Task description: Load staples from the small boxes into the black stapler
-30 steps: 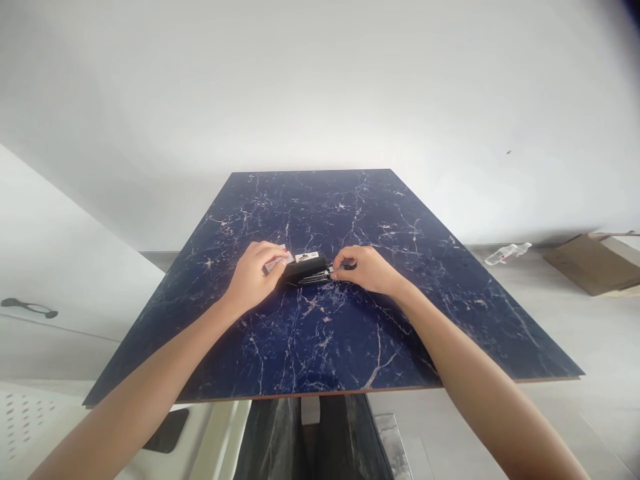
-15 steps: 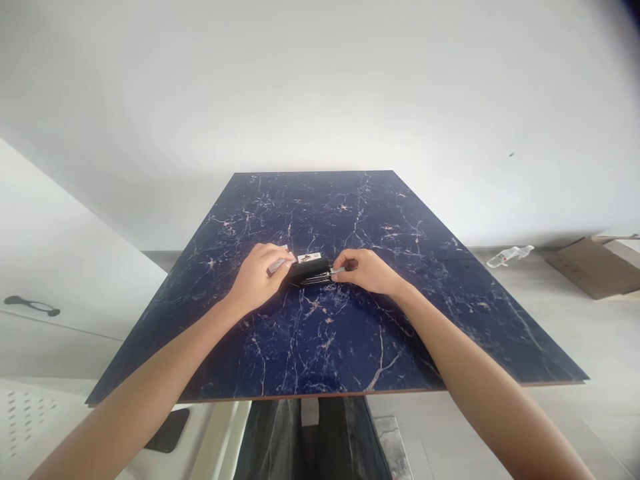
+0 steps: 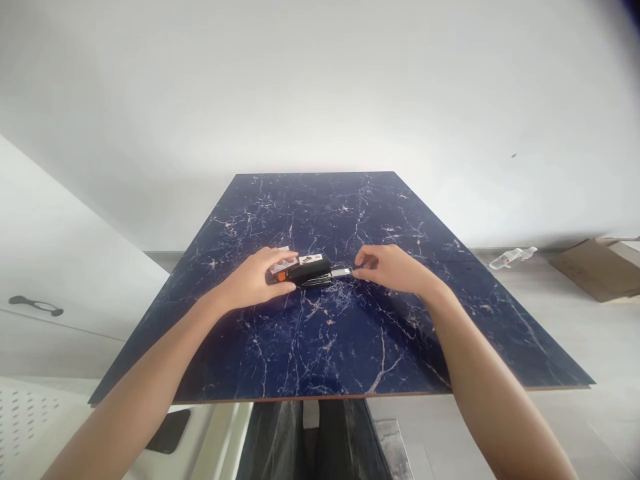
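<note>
A black stapler (image 3: pixel 310 270) with an orange part at its left end lies on the dark blue marbled table (image 3: pixel 325 347). A metal tray (image 3: pixel 342 272) sticks out from its right end. My left hand (image 3: pixel 257 277) is closed around the stapler's left end, thumb in front and fingers behind. My right hand (image 3: pixel 387 267) is at the tray's outer tip, with thumb and forefinger bent together there; the exact contact is hard to see. Behind the stapler lies a small white printed box (image 3: pixel 311 259), partly hidden by it. Another printed piece (image 3: pixel 283 265) shows beside my left fingers.
A white wall (image 3: pixel 320 87) rises behind the table's far edge. A clear plastic bottle (image 3: pixel 513 257) and a brown cardboard box (image 3: pixel 595 270) lie on the floor to the right. At the left is a white cabinet with a dark handle (image 3: pixel 36 306).
My right hand has moved right, and the metal tray now extends further out of the stapler. My left fingers have shifted, uncovering the orange part, with the thumb lower along the front.
</note>
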